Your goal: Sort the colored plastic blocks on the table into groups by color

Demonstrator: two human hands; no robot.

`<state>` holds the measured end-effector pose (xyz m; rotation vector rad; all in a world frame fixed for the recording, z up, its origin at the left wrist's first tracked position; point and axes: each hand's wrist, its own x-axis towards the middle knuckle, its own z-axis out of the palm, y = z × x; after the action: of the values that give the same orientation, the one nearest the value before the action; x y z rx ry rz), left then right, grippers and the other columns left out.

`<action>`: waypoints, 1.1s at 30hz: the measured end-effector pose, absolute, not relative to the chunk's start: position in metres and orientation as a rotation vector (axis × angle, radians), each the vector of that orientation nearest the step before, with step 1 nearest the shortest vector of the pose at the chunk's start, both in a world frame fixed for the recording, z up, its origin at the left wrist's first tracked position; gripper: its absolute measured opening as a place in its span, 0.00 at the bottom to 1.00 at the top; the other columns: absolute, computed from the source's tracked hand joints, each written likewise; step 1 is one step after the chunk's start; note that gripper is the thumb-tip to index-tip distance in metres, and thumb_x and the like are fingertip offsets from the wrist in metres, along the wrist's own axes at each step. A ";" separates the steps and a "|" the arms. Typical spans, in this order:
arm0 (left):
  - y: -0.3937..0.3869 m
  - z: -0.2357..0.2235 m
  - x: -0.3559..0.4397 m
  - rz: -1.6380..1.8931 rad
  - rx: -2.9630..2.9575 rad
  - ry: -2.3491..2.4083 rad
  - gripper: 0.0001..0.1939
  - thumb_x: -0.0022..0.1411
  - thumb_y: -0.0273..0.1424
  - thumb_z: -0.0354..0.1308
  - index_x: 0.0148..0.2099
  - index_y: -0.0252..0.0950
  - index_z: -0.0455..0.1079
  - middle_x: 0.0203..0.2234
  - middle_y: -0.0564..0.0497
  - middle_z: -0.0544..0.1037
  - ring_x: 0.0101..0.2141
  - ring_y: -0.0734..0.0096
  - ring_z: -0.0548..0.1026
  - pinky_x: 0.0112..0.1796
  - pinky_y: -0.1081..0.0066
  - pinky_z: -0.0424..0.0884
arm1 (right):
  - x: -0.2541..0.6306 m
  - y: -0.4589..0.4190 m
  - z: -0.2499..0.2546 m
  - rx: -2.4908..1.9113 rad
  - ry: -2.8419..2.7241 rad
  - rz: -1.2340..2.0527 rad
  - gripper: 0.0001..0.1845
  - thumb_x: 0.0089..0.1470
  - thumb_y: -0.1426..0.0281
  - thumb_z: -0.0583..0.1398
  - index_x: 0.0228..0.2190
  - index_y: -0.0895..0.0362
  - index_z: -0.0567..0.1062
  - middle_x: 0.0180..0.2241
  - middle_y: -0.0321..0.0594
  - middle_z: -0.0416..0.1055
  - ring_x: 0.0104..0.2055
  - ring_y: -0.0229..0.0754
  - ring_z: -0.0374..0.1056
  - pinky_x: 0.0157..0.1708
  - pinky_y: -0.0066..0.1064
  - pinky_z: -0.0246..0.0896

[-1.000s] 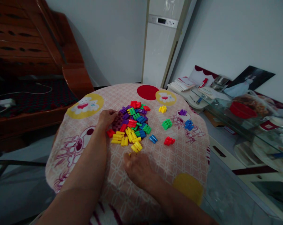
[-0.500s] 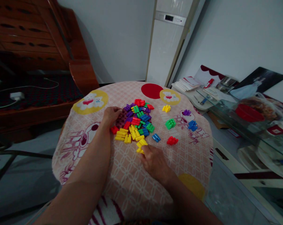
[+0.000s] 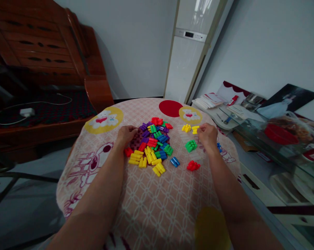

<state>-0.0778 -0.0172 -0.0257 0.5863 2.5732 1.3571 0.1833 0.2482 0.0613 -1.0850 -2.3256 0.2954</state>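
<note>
A heap of colourful plastic toy blocks (image 3: 151, 155) lies mid-table, in yellow, red, blue, green and purple. At its left side my left hand (image 3: 126, 134) is closed at the edge of a maroon checkered piece (image 3: 136, 141), partly covered by blocks; its full shape is hidden. On the right, my right hand (image 3: 208, 135) pinches a yellow block (image 3: 195, 129) close beside a yellow cluster (image 3: 186, 128). Nearer me are a green cluster (image 3: 191, 146) and a red cluster (image 3: 193, 165). A blue cluster (image 3: 219, 147) shows partly behind my right wrist. A blue block (image 3: 175, 161) lies apart from the heap.
A patterned cloth (image 3: 151, 205) covers the round table. Beyond its right edge stands a glass-topped cabinet (image 3: 276, 146) with papers and a bagged red bowl (image 3: 279, 134). A wooden bench (image 3: 98, 92) is at the left, a tall white appliance (image 3: 185, 62) behind.
My right hand has moved from the heap's near edge to the far right, carrying a yellow block beside the yellow cluster. My left hand stays at the maroon piece. The view has tilted slightly up.
</note>
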 end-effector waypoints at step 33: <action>-0.015 -0.017 -0.079 1.310 0.550 2.547 0.10 0.57 0.33 0.58 0.37 0.37 0.79 0.17 0.53 0.77 0.23 0.67 0.76 0.27 0.73 0.68 | 0.062 0.223 0.055 -0.551 -3.017 -0.009 0.23 0.67 0.63 0.50 0.44 0.64 0.79 0.46 0.57 0.77 0.50 0.48 0.72 0.47 0.31 0.60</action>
<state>-0.0788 -0.0153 -0.0172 0.5504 2.5473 1.3102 0.0620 0.2234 0.0548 -0.5512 -3.0173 -0.0095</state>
